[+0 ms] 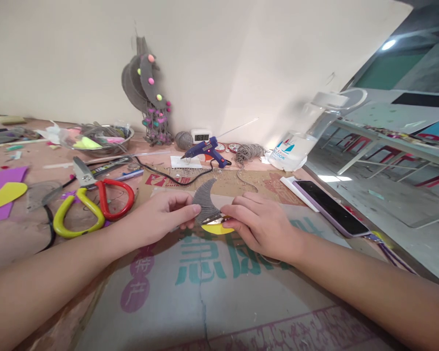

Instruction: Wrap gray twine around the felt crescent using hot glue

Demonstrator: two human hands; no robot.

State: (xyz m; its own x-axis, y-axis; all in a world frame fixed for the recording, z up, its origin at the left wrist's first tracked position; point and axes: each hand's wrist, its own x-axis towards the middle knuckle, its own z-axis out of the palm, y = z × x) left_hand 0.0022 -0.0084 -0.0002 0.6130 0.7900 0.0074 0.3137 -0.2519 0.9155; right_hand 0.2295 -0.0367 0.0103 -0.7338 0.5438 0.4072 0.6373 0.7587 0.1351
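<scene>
One cluttered worktop point(10, 243) carries a printed cardboard sheet point(241, 297), and the crescent under inspection is held just above that sheet, between both hands. Left hand point(168, 210): the grip is closed to a pinch, thumb on the near face at the crescent's left edge. Right hand point(258, 222): the fingertips are drawn together at the lower right edge; whether this grip also has hold of a strand cannot be told.

The crescent point(204, 199) is judged light, thin and fairly stiff, liable to crease under hard bending. Its grey yarn covering should be soft and give good purchase, though the windings could slide if rubbed. The bare yellow section point(218, 228) is likely smoother. Recommended hold: the broad middle, by the edges. The narrow upper tip appears weakest.
</scene>
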